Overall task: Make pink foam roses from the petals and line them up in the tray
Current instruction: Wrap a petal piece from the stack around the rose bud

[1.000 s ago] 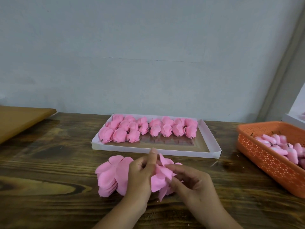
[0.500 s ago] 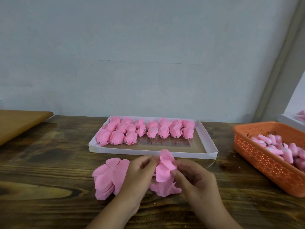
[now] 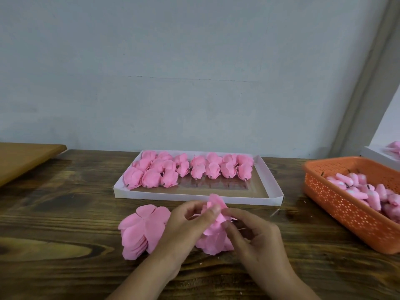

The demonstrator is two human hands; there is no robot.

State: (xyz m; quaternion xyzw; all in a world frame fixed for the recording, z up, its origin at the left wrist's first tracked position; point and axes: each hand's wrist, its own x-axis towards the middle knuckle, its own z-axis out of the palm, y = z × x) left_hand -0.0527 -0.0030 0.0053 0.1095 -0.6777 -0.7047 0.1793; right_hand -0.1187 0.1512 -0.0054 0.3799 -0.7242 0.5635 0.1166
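Observation:
Both hands meet over the table in front of the white tray (image 3: 275, 182). My left hand (image 3: 186, 228) and my right hand (image 3: 257, 241) pinch a half-formed pink foam rose (image 3: 215, 204) between their fingertips. Under it lies a small pile of loose pink petals (image 3: 213, 243). A thicker stack of flat petals (image 3: 142, 230) lies to the left of my left hand. Several finished pink roses (image 3: 190, 168) lie in rows along the tray's far side; the near strip of the tray floor is bare.
An orange perforated basket (image 3: 346, 211) with several pink rose buds on short stems stands at the right. A white box corner (image 3: 376, 156) sits behind it. A brown board (image 3: 23, 156) lies at the far left. The table is dark wood.
The petals have been gathered up around the rose between my fingertips, and the rose has risen slightly toward the tray's front edge. The camera view has shifted a little.

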